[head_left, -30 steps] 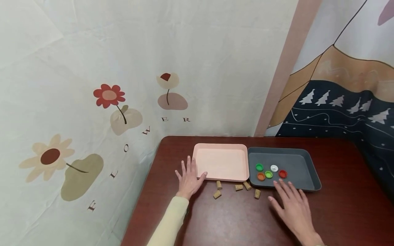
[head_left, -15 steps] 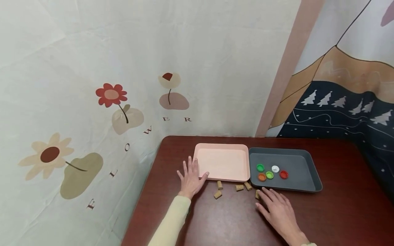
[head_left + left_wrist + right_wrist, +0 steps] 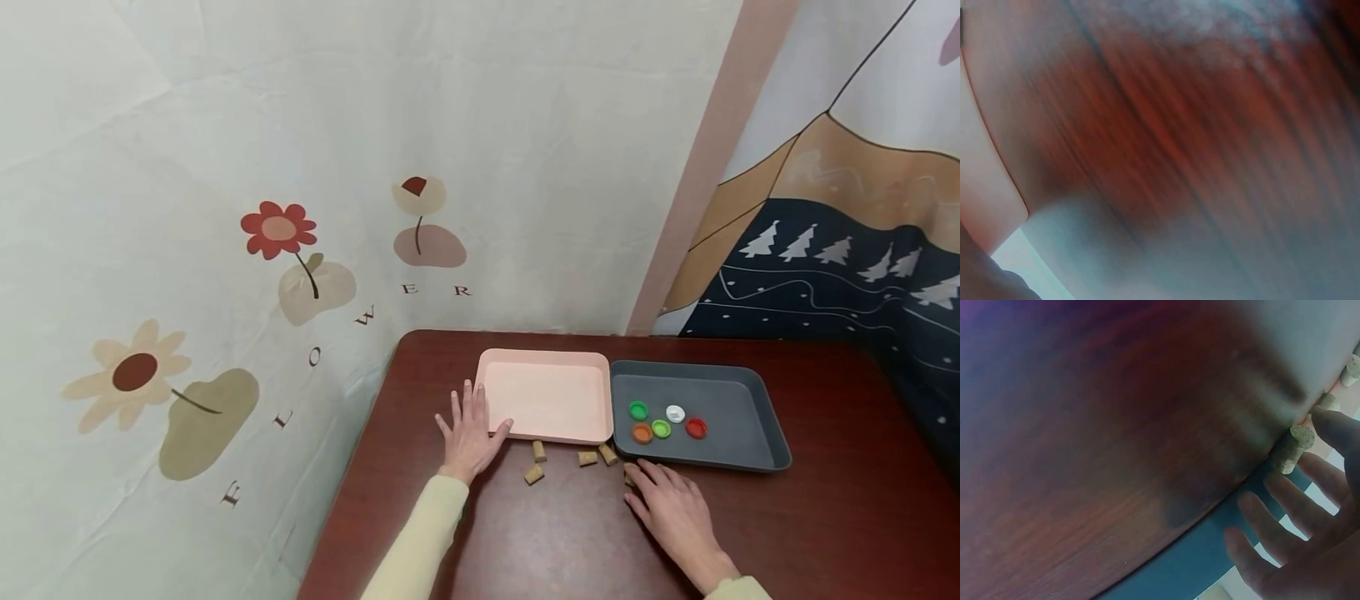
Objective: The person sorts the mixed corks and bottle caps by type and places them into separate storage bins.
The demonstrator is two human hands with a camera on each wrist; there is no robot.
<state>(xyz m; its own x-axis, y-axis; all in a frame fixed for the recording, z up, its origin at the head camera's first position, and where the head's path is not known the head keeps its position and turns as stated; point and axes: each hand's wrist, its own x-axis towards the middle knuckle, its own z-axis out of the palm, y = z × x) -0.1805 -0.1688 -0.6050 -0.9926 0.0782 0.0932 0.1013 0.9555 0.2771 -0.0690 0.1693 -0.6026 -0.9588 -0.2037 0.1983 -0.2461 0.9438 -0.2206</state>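
1. Head view, left: with the left hand (image 3: 467,442), reaching over the near left corner of the pink tray (image 3: 543,396), fingers straight and spread apart. Wearing a pale yellow sleeve (image 3: 416,542).
2. Head view, right: with the right hand (image 3: 678,517), reaching along the near side of the dark tray (image 3: 723,396), thumb and forefinger apart at the rightmost cork (image 3: 627,477), partly hidden by a fingertip. Cannot tell whether touching.
3. Head view, between the hands: on the brown table (image 3: 555,533), near the pink tray, a left cork (image 3: 539,452) and, nearer, a tilted cork (image 3: 533,474). Farther right, close together, a middle cork (image 3: 587,458) and a slanting cork (image 3: 607,454).
4. Head view, inside the dark tray, in the left and middle: a green cap (image 3: 638,410), a white cap (image 3: 675,413), an orange cap (image 3: 642,433), a lime cap (image 3: 661,429) and a red cap (image 3: 696,428).
5. Head view, far side: behind the table, a cloth with flowers (image 3: 570,125) and, at right, a cloth with trees (image 3: 810,304).
6. Left wrist view: mostly blurred table. Cannot tell the state of the left hand here.
7. Right wrist view: with the right hand, fingers loosely extended and apart, thumb and forefinger beside the rightmost cork. Beyond, two more corks (image 3: 1350,372).
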